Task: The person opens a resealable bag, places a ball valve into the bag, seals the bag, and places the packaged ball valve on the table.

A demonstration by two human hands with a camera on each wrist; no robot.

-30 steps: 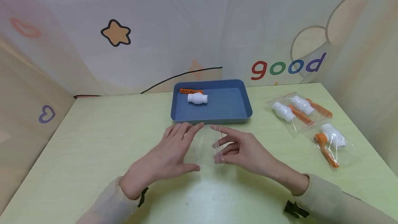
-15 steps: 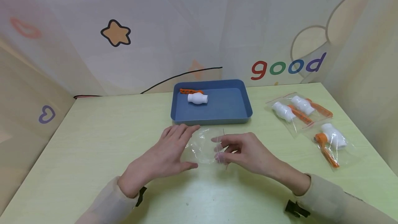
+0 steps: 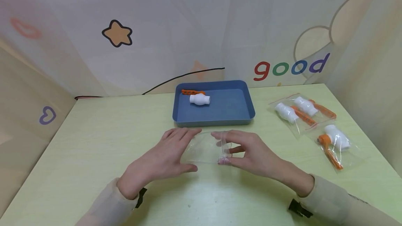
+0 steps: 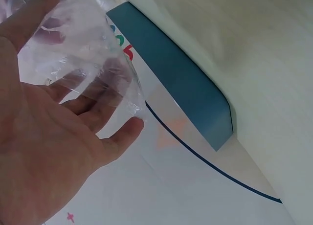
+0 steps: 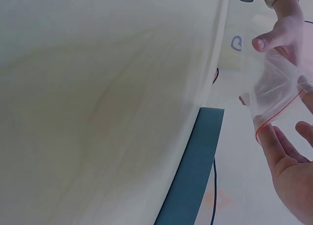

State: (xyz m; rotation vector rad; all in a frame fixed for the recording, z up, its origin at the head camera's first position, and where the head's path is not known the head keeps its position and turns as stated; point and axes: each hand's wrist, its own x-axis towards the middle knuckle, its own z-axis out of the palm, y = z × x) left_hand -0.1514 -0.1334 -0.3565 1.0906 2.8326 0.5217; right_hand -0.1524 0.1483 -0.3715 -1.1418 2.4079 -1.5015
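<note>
A clear zip bag (image 3: pixel 204 149) with a red line at its mouth is held up between both hands, and nothing shows inside it. My right hand (image 3: pixel 251 149) holds the bag by its mouth, with the fingertips and thumb spread inside the plastic. The red line (image 5: pixel 281 112) bends round the index finger in the right wrist view. My left hand (image 3: pixel 164 154) stands at the bag's closed end with thumb and fingers spread apart. Some left fingers (image 4: pixel 100 105) show through the plastic in the left wrist view, touching the bag from behind.
Behind the hands, a blue tray (image 3: pixel 226 104) holds a white bulging piece (image 3: pixel 200 99) with ribbed ends and an orange perforated strip-like piece (image 3: pixel 191 92). At right lie filled clear bags (image 3: pixel 299 112) and another filled bag (image 3: pixel 336 145), with similar white and orange pieces. A printed curtain hangs behind.
The right fingers have spread apart, and the bag's mouth now stands wider round them. The left hand has drifted slightly left and down. The tray and filled bags have not moved.
</note>
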